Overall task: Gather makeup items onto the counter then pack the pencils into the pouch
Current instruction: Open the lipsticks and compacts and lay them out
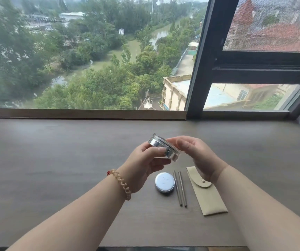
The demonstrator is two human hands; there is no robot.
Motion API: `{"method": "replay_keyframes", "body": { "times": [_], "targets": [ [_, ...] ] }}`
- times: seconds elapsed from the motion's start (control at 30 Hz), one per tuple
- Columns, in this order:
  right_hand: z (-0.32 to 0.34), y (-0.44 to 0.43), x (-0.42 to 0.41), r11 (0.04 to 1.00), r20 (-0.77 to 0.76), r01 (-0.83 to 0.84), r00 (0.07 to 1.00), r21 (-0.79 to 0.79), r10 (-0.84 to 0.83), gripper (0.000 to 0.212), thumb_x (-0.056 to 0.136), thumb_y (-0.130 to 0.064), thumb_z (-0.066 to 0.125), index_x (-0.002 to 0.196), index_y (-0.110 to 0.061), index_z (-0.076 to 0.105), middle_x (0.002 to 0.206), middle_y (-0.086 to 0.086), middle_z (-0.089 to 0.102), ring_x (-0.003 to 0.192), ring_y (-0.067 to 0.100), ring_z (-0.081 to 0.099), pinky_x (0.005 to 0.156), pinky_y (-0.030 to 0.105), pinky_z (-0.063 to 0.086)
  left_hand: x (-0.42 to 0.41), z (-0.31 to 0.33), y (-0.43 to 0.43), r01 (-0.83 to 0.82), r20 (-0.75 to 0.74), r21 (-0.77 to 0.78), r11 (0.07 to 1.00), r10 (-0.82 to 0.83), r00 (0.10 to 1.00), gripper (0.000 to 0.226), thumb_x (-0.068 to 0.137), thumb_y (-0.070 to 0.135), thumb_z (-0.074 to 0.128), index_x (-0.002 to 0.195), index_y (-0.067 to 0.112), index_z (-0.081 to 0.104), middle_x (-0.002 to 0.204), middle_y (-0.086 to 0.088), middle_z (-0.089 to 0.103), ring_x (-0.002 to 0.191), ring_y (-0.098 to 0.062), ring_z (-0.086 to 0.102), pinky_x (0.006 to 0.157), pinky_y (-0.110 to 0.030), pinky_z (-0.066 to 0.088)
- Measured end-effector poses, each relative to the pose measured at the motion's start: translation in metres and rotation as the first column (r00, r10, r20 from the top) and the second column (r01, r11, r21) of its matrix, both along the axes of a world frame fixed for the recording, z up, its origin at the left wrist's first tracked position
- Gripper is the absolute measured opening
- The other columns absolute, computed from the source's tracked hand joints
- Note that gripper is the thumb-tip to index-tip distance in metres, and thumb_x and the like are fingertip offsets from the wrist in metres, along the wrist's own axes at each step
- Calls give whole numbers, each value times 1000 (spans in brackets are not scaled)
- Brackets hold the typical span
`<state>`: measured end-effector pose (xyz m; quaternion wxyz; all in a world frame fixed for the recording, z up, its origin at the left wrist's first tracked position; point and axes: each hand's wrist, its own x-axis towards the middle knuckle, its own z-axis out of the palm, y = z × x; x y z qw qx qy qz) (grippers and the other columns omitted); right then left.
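A round silver compact (161, 146) is held tilted in the air above the counter. My left hand (145, 164) grips its near side with thumb and fingers. My right hand (196, 154) holds its right edge with curled fingers. Below them on the brown counter (55, 160) lie a second round pale-blue compact (164, 182), two thin grey pencils (180, 189) side by side, and a flat beige pouch (208, 198) with its flap snapped. My right wrist hides part of the pouch's top.
A big window with a dark frame (198, 69) runs along the back of the counter, with a low wooden sill (84, 113). A beaded bracelet (122, 183) is on my left wrist. The counter's front edge runs along the bottom of the view.
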<state>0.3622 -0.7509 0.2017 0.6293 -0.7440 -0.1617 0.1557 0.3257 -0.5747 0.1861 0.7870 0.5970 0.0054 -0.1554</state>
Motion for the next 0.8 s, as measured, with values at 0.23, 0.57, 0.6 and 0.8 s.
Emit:
{"method": "replay_keyframes", "body": {
  "times": [0.23, 0.57, 0.6, 0.8],
  "targets": [
    [5, -12, -5, 1000, 33, -24, 999, -6, 24, 42, 62, -35, 80, 102, -22, 71, 106, 4, 72, 105, 19, 65, 92, 37, 53, -5, -6, -17, 23, 16, -137, 990, -21, 1000, 67, 64, 26, 66, 124, 1, 49, 107, -14, 63, 92, -26, 62, 88, -40, 45],
    [-12, -21, -7, 994, 179, -19, 983, -110, 39, 49, 54, -51, 79, 100, -38, 72, 125, -16, 60, 120, -3, 51, 109, 40, 37, -13, -14, -23, 46, 40, -222, 974, -38, 998, 49, 77, -1, 60, 125, 1, 50, 114, -18, 60, 108, -29, 58, 97, -39, 47],
    [-14, -22, -8, 994, 172, -36, 984, -106, 54, 51, 54, -50, 80, 102, -38, 72, 126, -16, 59, 121, -3, 50, 110, 41, 36, -14, -15, -24, 38, 41, -232, 972, -29, 999, 47, 77, -3, 60, 123, 1, 52, 112, -18, 61, 106, -28, 60, 96, -40, 48],
    [-22, -22, -9, 992, 182, -65, 980, -111, 84, 45, 60, -45, 78, 104, -35, 71, 126, -14, 61, 120, -4, 51, 110, 38, 36, -24, -21, -27, -4, 34, -289, 957, 15, 999, 45, 75, -5, 61, 118, 6, 58, 113, -16, 66, 106, -27, 63, 96, -38, 49]
  ]
}}
